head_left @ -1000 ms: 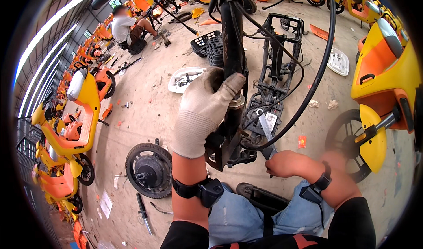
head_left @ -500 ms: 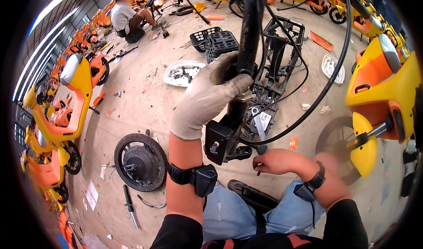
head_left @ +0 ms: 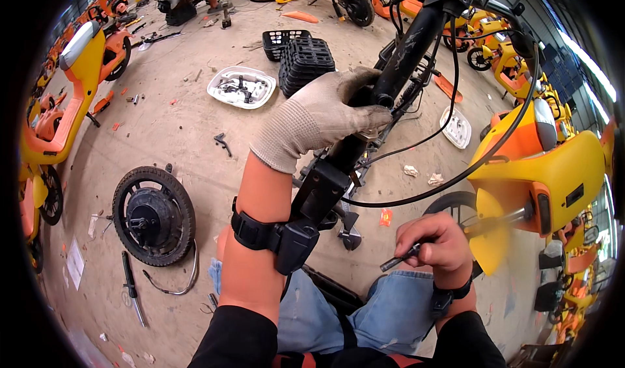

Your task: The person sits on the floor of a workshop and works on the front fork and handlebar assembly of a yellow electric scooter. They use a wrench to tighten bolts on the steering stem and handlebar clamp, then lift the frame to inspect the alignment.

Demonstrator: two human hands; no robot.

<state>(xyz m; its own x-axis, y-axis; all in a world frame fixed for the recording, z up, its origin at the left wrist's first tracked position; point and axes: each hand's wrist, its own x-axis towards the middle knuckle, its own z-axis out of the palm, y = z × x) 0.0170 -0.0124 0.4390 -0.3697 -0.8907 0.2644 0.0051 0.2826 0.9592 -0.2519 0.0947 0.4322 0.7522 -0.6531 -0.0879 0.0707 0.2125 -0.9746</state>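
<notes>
My left hand [head_left: 319, 117], in a pale knit glove, is closed around a thick black tube [head_left: 416, 42] that leans up to the right. A black bracket [head_left: 319, 189] sits lower on the same tube, below the glove. My right hand [head_left: 437, 241] is bare and raised over my right thigh. Between its thumb and fingers is a short dark metal rod [head_left: 393, 264], its free end pointing left; its exact kind cannot be made out. A black cable [head_left: 449, 179] loops from the tube's top around to the bracket. Part of a black frame behind the tube is hidden by my left hand.
A wheel with a hub motor [head_left: 154, 216] lies on the floor at left, near a black-and-silver rod [head_left: 133, 290]. Beyond are a white tray of small parts [head_left: 241, 87] and stacked black baskets [head_left: 305, 62]. A yellow scooter [head_left: 540, 166] stands close right. Someone sits far left.
The view has shifted, and the tube leans further right. My right hand has risen and turned, so the dark rod in it shows more. My left hand keeps its hold.
</notes>
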